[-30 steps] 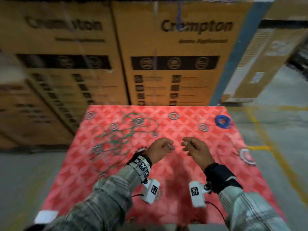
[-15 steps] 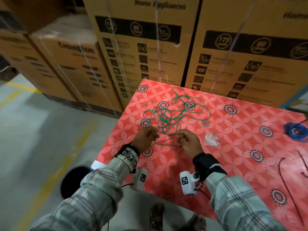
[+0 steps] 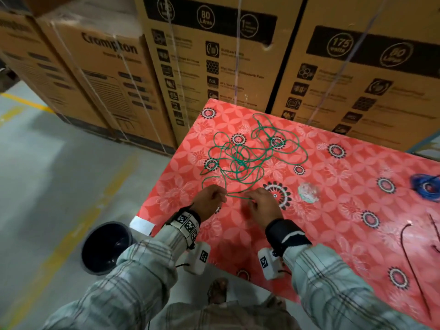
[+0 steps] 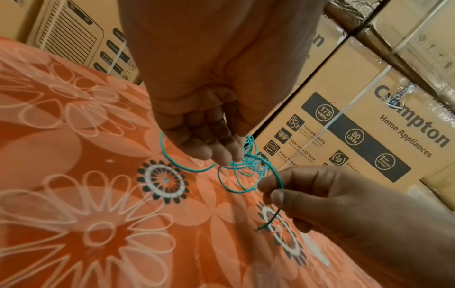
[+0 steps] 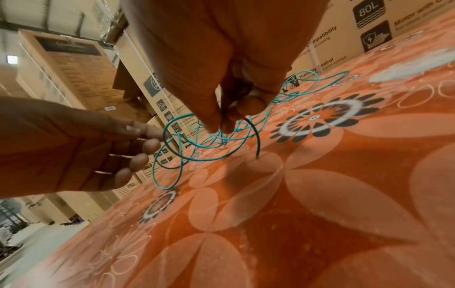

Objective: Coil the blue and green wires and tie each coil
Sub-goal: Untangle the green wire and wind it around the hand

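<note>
The green wire [image 3: 250, 151] lies in a loose tangle on the far left part of the red floral table [image 3: 333, 234]. One strand runs from the tangle toward me and is stretched between my hands. My left hand [image 3: 222, 195] pinches this strand with curled fingers [image 4: 221, 154]. My right hand [image 3: 251, 198] pinches it near its free end [image 4: 273, 192], and the cut tip [image 4: 259, 228] hangs just above the cloth. In the right wrist view the wire [image 5: 209, 154] loops under both hands. The blue wire [image 3: 426, 186] sits as a coil at the table's right edge.
Thin dark ties [image 3: 409, 253] lie at the near right of the table. A small clear wad [image 3: 308, 192] sits right of my right hand. Stacked cardboard boxes [image 3: 214, 55] stand against the table's far edge. A dark bucket [image 3: 104, 248] stands on the floor at the left.
My head has turned left and down toward the green tangle. Both hands, empty over the table a second ago, moved to the wire and now hold a strand between them.
</note>
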### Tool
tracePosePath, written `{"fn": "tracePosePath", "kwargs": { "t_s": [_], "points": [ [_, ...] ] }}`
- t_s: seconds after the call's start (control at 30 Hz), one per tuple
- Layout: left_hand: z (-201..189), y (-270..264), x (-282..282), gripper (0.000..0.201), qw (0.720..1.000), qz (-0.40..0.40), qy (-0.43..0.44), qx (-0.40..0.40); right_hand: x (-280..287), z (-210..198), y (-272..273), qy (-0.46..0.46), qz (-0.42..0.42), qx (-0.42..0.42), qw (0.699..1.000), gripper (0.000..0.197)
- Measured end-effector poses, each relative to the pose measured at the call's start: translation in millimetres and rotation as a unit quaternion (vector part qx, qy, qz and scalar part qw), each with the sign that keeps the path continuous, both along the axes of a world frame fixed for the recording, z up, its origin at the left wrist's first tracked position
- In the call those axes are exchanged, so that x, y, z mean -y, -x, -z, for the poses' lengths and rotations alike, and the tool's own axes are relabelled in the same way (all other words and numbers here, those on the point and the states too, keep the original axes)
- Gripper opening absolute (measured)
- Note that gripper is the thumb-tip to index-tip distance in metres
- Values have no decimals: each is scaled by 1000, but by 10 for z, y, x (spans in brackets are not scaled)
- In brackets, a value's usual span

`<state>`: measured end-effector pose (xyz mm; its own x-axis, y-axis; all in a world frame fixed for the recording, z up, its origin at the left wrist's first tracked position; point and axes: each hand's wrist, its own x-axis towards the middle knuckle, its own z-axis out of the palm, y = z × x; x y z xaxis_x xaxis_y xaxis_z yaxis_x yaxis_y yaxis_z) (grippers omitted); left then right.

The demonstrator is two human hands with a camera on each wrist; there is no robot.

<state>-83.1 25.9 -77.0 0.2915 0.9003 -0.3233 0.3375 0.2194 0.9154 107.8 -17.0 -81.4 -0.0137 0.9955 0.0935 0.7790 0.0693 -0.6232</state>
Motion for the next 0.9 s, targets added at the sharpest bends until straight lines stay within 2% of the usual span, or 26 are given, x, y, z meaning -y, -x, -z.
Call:
{"fn": "tracePosePath", "kwargs": {
  "t_s": [0.1, 0.17, 0.2, 0.27, 0.33, 0.37, 0.47, 0.57, 0.7, 0.73, 0.83, 0.9],
  "points": [
    [-112, -160, -72, 23, 1000, 6, -15, 24, -32, -41, -40, 17, 5, -27, 999, 28],
    [-233, -224, -108, 22, 999, 1, -15, 37, -79, -64, -91, 50, 73, -88, 992, 27],
    [-283, -241, -113, 23, 999, -5, -10, 44, -102, -111, -112, 69, 114, -146, 980, 22],
    [-383, -285, -130, 25, 998, -16, -9, 53, -185, -244, -155, 108, 184, -323, 922, 21],
    [-448, -342, -149, 20, 997, -14, -32, 63, -252, -468, -189, 133, 206, -455, 856, 20],
    [-486, -378, -165, 17, 996, -11, -56, 66, -276, -602, -190, 133, 201, -497, 833, 19],
    [-660, -477, -210, 16, 992, 15, -113, 59, -347, -877, -222, 131, 166, -561, 800, 19],
    [-894, -557, -232, 21, 990, 31, -117, 74, -358, -1032, -265, 136, 142, -559, 805, 17],
    [-1159, -576, -272, 30, 992, 62, -61, 90, -327, -1106, -353, 101, 134, -514, 841, 14],
    [-1200, -569, -274, 27, 991, 79, -57, 88, -314, -1121, -376, 92, 133, -507, 847, 14],
    [-1228, -580, -287, 4, 982, 143, -118, 45, -269, -1214, -392, 80, 127, -505, 850, 15],
    [-1257, -605, -321, 8, 971, 175, -162, 8, -252, -1292, -434, 72, 132, -490, 859, 15]
  ]
}}
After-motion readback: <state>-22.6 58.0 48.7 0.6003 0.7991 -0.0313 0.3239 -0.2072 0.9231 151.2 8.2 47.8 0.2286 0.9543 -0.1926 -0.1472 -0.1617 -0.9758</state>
